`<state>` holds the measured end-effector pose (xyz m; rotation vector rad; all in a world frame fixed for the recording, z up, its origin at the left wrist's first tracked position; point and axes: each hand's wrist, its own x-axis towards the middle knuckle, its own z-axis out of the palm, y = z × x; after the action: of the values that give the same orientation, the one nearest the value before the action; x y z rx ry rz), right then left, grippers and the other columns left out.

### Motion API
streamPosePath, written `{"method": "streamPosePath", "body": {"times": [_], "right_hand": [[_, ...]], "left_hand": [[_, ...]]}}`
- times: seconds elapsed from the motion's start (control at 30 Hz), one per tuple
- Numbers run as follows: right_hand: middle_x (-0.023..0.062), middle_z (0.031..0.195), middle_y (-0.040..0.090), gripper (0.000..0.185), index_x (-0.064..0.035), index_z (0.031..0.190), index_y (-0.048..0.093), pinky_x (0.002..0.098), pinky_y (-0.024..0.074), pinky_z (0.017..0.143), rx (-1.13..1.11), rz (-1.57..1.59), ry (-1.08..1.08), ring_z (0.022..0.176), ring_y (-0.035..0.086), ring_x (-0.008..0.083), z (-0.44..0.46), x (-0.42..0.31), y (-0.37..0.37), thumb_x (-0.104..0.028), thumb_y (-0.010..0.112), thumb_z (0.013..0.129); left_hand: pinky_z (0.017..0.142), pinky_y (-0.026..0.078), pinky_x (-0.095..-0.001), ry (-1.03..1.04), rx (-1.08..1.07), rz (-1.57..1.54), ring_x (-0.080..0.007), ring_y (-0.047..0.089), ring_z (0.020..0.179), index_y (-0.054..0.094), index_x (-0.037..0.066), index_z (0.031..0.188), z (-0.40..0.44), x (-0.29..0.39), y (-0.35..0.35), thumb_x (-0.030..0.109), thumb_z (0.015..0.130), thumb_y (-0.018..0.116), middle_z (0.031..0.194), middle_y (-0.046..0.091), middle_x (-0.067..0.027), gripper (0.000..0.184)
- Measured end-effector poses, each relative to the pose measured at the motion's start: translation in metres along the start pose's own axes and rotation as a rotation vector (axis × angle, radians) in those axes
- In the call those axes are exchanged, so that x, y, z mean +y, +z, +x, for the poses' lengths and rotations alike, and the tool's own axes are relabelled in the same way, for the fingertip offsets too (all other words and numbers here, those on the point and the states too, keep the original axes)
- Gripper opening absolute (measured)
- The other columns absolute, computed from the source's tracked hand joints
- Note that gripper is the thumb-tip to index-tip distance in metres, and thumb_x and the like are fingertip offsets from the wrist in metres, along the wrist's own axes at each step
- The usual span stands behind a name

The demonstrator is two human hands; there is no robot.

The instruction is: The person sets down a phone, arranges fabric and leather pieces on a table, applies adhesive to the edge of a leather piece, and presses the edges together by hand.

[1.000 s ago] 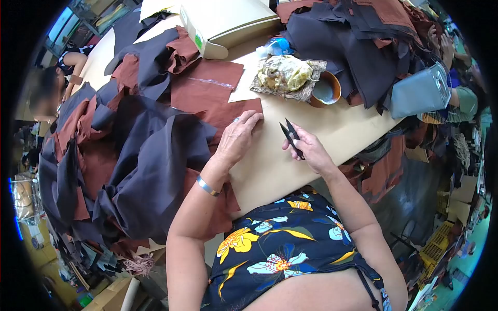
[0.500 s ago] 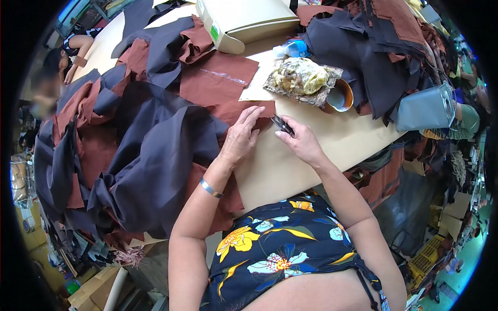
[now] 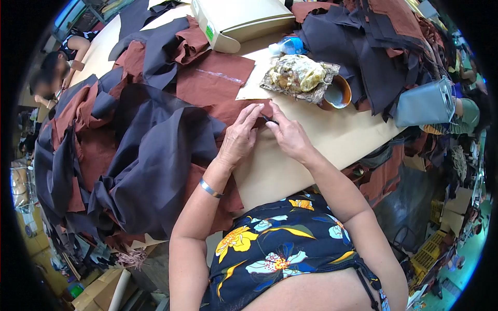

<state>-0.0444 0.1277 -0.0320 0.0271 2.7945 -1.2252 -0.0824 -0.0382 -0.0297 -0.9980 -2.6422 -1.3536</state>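
Observation:
My left hand (image 3: 240,136) lies with outstretched fingers on a reddish-brown fabric piece (image 3: 218,111), close to its right end. Facing it, my right hand (image 3: 287,132) is closed on small black thread snips (image 3: 267,119), mostly covered by the fingers. Its forefinger reaches the end of the brown piece, and the two hands' fingertips are almost together. Left of my hands spreads a large heap of dark fabric (image 3: 155,155) mixed with brown pieces. A flat brown panel with a whitish streak (image 3: 207,78) lies just beyond.
Past my hands are a crumpled, stained bundle (image 3: 298,75) on a ragged pad, a brown bowl (image 3: 338,94), a bottle with a blue label (image 3: 289,46) and a cardboard box (image 3: 249,23). A grey folded sheet (image 3: 425,102) overhangs the right edge. Another person (image 3: 57,70) is at far left.
My right hand has moved left and slightly up to the brown fabric's end, its forefinger now extended and the snips mostly hidden. My left hand has stayed almost still.

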Motion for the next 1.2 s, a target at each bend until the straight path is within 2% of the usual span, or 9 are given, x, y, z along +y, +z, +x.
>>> {"method": "streamPosePath", "body": {"times": [0.17, 0.27, 0.37, 0.53, 0.67, 0.8, 1.07, 1.1, 1.2], "right_hand": [[0.023, 0.079, 0.063, 0.059, -0.0118, 0.14, 0.028, 0.0511, 0.0478, 0.06, 0.078, -0.22, 0.055, 0.066, 0.062, 0.0413, -0.043, 0.015, -0.041, -0.027, 0.053, 0.089], [0.0204, 0.084, 0.062, 0.062, -0.0118, 0.14, 0.029, 0.0496, 0.0483, 0.059, 0.195, -0.47, 0.091, 0.067, 0.062, 0.0385, -0.067, 0.055, -0.056, -0.023, 0.057, 0.086], [0.018, 0.097, 0.06, 0.065, -0.009, 0.139, 0.029, 0.0449, 0.0481, 0.07, 0.199, -0.689, 0.146, 0.086, 0.061, 0.0344, -0.077, 0.077, -0.071, -0.017, 0.06, 0.083], [0.0098, 0.105, 0.055, 0.058, -0.0039, 0.132, 0.041, 0.038, 0.04, 0.089, 0.248, -0.758, -0.279, 0.105, 0.052, 0.0231, -0.064, 0.03, -0.059, -0.015, 0.058, 0.077], [0.0052, 0.098, 0.058, 0.048, -0.008, 0.128, 0.049, 0.0384, 0.0412, 0.086, 0.288, -0.709, -0.717, 0.094, 0.056, 0.0204, -0.023, -0.006, -0.005, -0.012, 0.05, 0.08], [0.0015, 0.08, 0.061, 0.051, -0.0098, 0.131, 0.048, 0.0374, 0.0431, 0.083, 0.256, -0.572, -0.761, 0.079, 0.055, 0.0182, 0.014, -0.012, 0.013, -0.013, 0.05, 0.08], [0.008, 0.075, 0.062, 0.056, -0.0087, 0.124, 0.056, 0.0327, 0.0495, 0.06, 0.44, -0.302, -0.817, 0.068, 0.057, 0.0208, 0.02, -0.094, -0.077, 0.006, 0.054, 0.07], [0.0078, 0.069, 0.058, 0.058, -0.0101, 0.127, 0.053, 0.0333, 0.0504, 0.059, 0.463, -0.297, -0.864, 0.067, 0.057, 0.0205, 0.031, -0.095, -0.079, 0.002, 0.054, 0.071], [0.0094, 0.082, 0.064, 0.055, -0.0091, 0.125, 0.054, 0.0322, 0.052, 0.07, 0.467, -0.258, -0.989, 0.078, 0.06, 0.023, 0.06, -0.097, -0.059, 0.003, 0.053, 0.071]], "left_hand": [[0.089, 0.047, -0.0394, 0.1, 0.091, 0.125, -0.0333, 0.053, 0.109, 0.048, 0.006, 0.125, -0.01, 0.008, 0.002, -0.006, 0.072, 0.057, 0.122, 0.052, -0.0144, 0.055], [0.072, 0.051, -0.0365, 0.343, -0.206, 0.219, -0.0247, 0.06, 0.085, 0.056, 0.01, 0.111, -0.033, 0.03, 0.017, 0.003, 0.074, 0.056, 0.091, 0.06, -0.0077, 0.037], [0.075, 0.046, -0.0339, 0.48, -0.47, 0.214, -0.0204, 0.058, 0.081, 0.055, 0.009, 0.108, -0.049, 0.047, 0.023, 0.014, 0.073, 0.055, 0.084, 0.056, -0.0039, 0.035], [0.08, 0.044, -0.0368, 0.191, -0.189, 0.259, -0.0244, 0.057, 0.09, 0.057, 0.007, 0.102, -0.052, 0.023, -0.007, 0.009, 0.074, 0.058, 0.093, 0.058, -0.0081, 0.028], [0.09, 0.041, -0.0419, -0.026, -0.006, 0.237, -0.0317, 0.052, 0.107, 0.054, 0.004, 0.111, -0.052, 0.014, -0.013, 0.002, 0.071, 0.061, 0.111, 0.054, -0.0137, 0.04], [0.098, 0.037, -0.0427, -0.078, 0.098, 0.379, -0.0355, 0.042, 0.122, 0.044, 0.006, 0.127, -0.052, 0.0, -0.011, 0.005, 0.071, 0.064, 0.131, 0.045, -0.0149, 0.059], [0.105, 0.023, -0.054, -0.276, 0.362, 0.847, -0.0251, 0.055, 0.108, 0.057, 0.015, 0.106, -0.074, -0.021, -0.09, 0.022, 0.071, 0.07, 0.101, 0.062, -0.0019, 0.038], [0.094, 0.038, -0.0459, -0.221, 0.314, 0.818, -0.0255, 0.059, 0.096, 0.057, 0.016, 0.107, -0.08, -0.025, -0.101, 0.019, 0.074, 0.066, 0.1, 0.061, -0.0045, 0.035], [0.065, 0.047, -0.0382, -0.242, 0.335, 1.051, -0.0242, 0.061, 0.084, 0.056, 0.018, 0.115, -0.081, -0.022, -0.144, 0.013, 0.078, 0.06, 0.104, 0.058, -0.0045, 0.038]]}}
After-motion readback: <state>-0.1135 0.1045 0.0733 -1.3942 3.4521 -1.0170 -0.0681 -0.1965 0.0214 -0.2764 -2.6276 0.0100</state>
